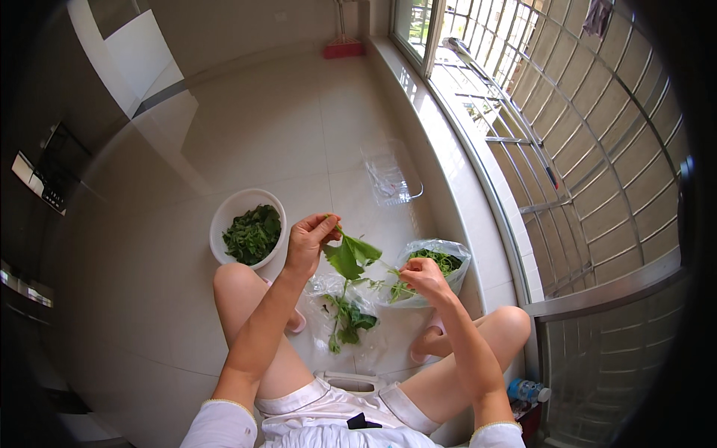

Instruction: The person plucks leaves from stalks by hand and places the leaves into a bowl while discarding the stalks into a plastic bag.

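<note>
My left hand (308, 243) pinches the stem of a green leafy vine (348, 257), whose broad leaf hangs below the fingers. My right hand (424, 277) is closed on a thin pale green strand at the right, close to the vine's tendrils. Under both hands, more leafy greens (351, 319) lie on a clear plastic sheet or bag on the floor. Just beyond my right hand, an open clear plastic bag (459, 263) holds green stems. To the left of my left hand, a round white bowl (217, 233) contains a heap of dark green leaves (254, 233).
A clear plastic dustpan-like tray (390, 179) rests on the tiled floor (299, 134) ahead. A red broom (343, 48) stands at the far wall. Along the right runs a ledge (448, 194) below a barred window (597, 149). A bottle with a blue label (527, 390) is beside my right knee.
</note>
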`<move>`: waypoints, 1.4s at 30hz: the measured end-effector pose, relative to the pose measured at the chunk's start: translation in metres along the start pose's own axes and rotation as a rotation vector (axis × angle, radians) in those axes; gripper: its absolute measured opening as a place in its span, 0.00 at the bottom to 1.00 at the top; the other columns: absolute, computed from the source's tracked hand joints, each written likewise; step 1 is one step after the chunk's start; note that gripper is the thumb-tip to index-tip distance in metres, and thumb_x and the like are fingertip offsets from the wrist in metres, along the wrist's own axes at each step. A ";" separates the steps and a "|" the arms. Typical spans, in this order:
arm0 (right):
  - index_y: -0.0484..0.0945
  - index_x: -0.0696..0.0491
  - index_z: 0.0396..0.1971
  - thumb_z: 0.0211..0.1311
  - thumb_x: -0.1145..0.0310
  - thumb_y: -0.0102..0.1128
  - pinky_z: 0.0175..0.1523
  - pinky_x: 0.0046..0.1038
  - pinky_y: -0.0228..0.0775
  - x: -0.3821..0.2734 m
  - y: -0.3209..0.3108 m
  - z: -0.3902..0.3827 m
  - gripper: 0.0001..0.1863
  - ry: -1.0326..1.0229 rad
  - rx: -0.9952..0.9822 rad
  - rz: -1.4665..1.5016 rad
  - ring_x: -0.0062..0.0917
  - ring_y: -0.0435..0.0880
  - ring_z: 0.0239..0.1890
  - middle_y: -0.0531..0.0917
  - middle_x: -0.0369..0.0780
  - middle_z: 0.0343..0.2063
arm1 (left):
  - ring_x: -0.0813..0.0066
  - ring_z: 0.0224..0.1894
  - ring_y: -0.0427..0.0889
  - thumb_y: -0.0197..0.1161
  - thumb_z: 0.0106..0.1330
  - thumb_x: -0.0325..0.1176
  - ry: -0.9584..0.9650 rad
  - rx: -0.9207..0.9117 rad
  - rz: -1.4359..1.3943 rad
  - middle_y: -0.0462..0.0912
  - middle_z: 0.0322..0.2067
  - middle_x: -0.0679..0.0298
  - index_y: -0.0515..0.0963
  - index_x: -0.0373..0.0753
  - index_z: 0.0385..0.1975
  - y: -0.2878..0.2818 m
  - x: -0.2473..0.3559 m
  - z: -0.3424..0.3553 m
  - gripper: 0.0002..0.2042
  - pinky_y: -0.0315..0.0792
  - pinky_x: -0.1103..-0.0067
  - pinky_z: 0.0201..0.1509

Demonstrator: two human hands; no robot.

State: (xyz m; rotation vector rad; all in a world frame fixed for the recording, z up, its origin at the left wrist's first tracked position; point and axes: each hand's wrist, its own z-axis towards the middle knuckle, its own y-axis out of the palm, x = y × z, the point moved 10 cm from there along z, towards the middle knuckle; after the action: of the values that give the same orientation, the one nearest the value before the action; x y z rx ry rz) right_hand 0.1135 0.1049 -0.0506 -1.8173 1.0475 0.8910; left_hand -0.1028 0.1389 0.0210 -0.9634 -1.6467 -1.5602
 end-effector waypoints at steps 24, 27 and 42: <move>0.68 0.54 0.39 0.37 0.76 0.59 0.41 0.29 0.66 -0.126 0.014 -0.065 0.22 -0.831 0.287 -0.466 0.35 0.73 0.37 0.73 0.44 0.35 | 0.80 0.23 0.75 0.54 0.56 0.31 -0.283 -0.058 -0.019 0.76 0.23 0.64 0.74 0.34 0.28 0.019 -0.051 -0.009 0.07 0.70 0.86 0.28; 0.70 0.56 0.32 0.39 0.79 0.56 0.35 0.29 0.67 -0.126 0.012 -0.066 0.14 -0.849 0.314 -0.434 0.33 0.74 0.30 0.75 0.41 0.28 | 0.80 0.25 0.75 0.55 0.56 0.32 -0.321 -0.087 -0.065 0.76 0.24 0.64 0.74 0.34 0.30 0.023 -0.055 -0.011 0.08 0.70 0.86 0.31; 0.73 0.57 0.23 0.52 0.70 0.52 0.30 0.13 0.63 -0.044 0.017 -0.013 0.06 -0.068 -0.199 0.549 0.12 0.71 0.23 0.74 0.31 0.20 | 0.81 0.30 0.74 0.58 0.51 0.26 -0.248 -0.162 0.225 0.77 0.24 0.66 0.75 0.34 0.29 0.027 -0.054 -0.017 0.07 0.67 0.86 0.37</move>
State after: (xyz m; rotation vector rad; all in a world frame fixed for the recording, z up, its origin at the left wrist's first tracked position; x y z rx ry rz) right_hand 0.0826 0.1016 -0.0129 -1.6613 1.4909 1.4136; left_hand -0.0522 0.1184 -0.0105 -1.4251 -1.5263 -1.4837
